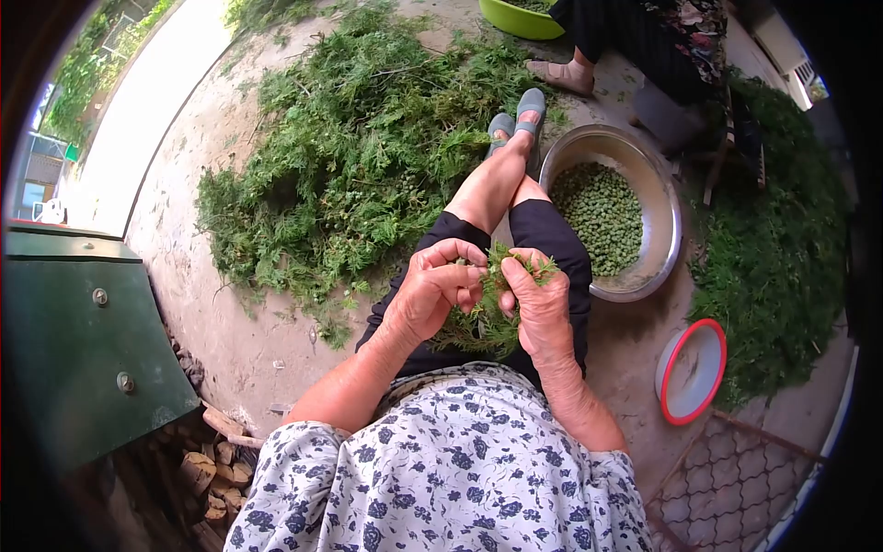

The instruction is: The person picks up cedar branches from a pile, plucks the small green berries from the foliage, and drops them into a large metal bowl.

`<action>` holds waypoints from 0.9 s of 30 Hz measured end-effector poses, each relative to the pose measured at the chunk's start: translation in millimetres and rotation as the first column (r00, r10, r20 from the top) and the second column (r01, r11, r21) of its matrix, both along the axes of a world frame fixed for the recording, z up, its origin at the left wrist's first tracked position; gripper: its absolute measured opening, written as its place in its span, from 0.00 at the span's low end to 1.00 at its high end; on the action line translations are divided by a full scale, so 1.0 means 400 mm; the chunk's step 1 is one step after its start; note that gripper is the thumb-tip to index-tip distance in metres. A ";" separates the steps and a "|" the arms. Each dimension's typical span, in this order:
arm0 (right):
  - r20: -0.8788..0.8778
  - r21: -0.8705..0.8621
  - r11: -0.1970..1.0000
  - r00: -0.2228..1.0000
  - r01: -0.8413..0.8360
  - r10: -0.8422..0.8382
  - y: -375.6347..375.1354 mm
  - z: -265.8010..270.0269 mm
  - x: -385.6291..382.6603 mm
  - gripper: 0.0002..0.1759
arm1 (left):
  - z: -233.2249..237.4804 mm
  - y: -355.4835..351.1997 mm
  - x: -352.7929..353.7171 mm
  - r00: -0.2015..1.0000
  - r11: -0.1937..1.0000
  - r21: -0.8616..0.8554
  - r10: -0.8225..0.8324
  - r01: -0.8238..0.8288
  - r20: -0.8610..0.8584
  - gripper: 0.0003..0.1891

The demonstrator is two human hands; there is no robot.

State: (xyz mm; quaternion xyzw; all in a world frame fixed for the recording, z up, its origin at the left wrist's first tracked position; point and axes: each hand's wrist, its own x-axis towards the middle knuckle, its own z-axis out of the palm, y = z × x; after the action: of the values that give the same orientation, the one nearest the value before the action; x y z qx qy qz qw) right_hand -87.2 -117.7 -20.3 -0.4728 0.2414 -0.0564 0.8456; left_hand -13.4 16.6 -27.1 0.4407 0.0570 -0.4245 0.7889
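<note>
Over my lap, my right hand (543,299) grips a green evergreen sprig (497,333), thumb pressed on its leafy top. My left hand (444,287) is close beside it, fingers curled and tips pinched at the sprig's edge. Whatever is between those fingertips is too small to make out. Right of my legs stands a wide metal basin (658,198), partly filled with small round green cones (602,221). A large heap of cut evergreen branches (340,166) spreads over the ground ahead and to the left.
A second person (635,46) sits at the upper right by a lime-green tub (520,20). More evergreen branches (773,248) lie at the right. A red-rimmed bowl (694,373) rests near a metal grate (731,474). Split firewood (216,474) lies under a green metal panel (87,340).
</note>
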 end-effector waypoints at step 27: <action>0.006 0.343 0.936 0.997 -0.079 0.081 -0.065 -0.015 -0.011 0.09 | -0.005 -0.012 0.045 0.970 0.969 -0.121 0.196 -0.214 -0.148 0.09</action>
State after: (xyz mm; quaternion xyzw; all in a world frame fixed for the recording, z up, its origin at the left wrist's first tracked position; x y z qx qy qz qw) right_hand -91.6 -143.8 -26.3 -0.3278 0.2315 0.0228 0.9157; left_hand 4.5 11.9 -29.2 0.3482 0.1263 -0.3723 0.8510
